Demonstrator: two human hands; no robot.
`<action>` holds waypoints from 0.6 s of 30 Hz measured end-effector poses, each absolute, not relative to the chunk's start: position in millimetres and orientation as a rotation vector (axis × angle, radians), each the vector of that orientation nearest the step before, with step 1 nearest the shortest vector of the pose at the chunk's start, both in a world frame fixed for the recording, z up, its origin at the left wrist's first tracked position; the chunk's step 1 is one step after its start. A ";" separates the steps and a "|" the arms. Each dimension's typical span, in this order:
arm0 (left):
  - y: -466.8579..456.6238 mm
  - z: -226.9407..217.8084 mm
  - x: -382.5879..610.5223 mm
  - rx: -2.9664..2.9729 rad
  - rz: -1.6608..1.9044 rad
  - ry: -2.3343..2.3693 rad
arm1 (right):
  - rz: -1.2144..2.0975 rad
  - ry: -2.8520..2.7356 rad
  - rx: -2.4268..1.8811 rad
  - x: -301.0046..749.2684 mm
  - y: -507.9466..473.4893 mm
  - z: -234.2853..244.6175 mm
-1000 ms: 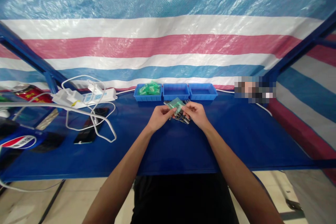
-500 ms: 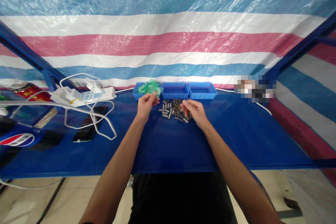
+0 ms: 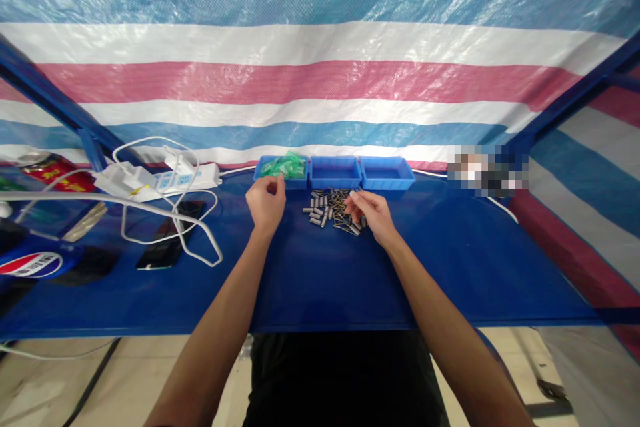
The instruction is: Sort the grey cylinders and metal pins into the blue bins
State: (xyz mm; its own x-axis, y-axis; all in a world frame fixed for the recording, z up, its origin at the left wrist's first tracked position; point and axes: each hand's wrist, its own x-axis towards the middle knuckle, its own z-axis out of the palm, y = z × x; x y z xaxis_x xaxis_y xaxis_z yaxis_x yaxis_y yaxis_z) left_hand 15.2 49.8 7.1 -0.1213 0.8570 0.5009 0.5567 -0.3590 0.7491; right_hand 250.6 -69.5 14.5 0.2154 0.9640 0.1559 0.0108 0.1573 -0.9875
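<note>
Head view: screws, long axes crisscross

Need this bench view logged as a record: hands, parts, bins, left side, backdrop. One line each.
left hand: fingers curled, at the front of the left bin; contact and grip unclear
right hand: fingers bent, over the right side of the metal parts; grip unclear
parts: short gray cylinders and long thin pieces, loose on the blue table
bins: three blue in a row; green packets in the left one
left side: power strip, phone, red can, bottle
backdrop: striped sheet
</note>
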 end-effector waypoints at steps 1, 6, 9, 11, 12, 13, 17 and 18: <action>45.7 8.3 15.3 2.016 1.495 1.612 | 0.938 -1.116 -1.181 250.6 -69.6 14.3; 32.8 7.8 23.3 2.388 1.282 1.650 | 0.954 -1.113 -1.159 250.5 -69.7 13.2; 33.3 4.5 28.2 2.421 1.197 1.673 | 0.953 -1.110 -1.155 251.5 -69.4 12.6; 34.6 3.6 29.3 2.421 1.183 1.680 | 0.950 -1.109 -1.154 252.0 -69.4 12.5; 35.1 3.8 29.1 2.421 1.181 1.679 | 0.950 -1.109 -1.152 252.1 -69.4 12.5; 35.1 4.3 28.6 2.420 1.185 1.681 | 0.950 -1.109 -1.149 252.1 -69.5 12.4; 30.8 8.4 25.1 2.457 1.294 1.608 | 0.921 -1.101 -1.143 253.6 -68.6 10.6; 28.5 8.9 24.7 2.476 1.323 1.545 | 0.895 -1.093 -1.144 255.1 -68.2 9.6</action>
State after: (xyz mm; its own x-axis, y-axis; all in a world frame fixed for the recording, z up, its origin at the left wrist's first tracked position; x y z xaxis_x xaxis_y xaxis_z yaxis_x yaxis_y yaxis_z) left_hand 24.7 28.5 8.9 0.1951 0.7183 0.6678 0.7704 -0.5337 0.3489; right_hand 255.1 -68.2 9.6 0.2486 0.9483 0.1972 -0.0066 0.2052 -0.9787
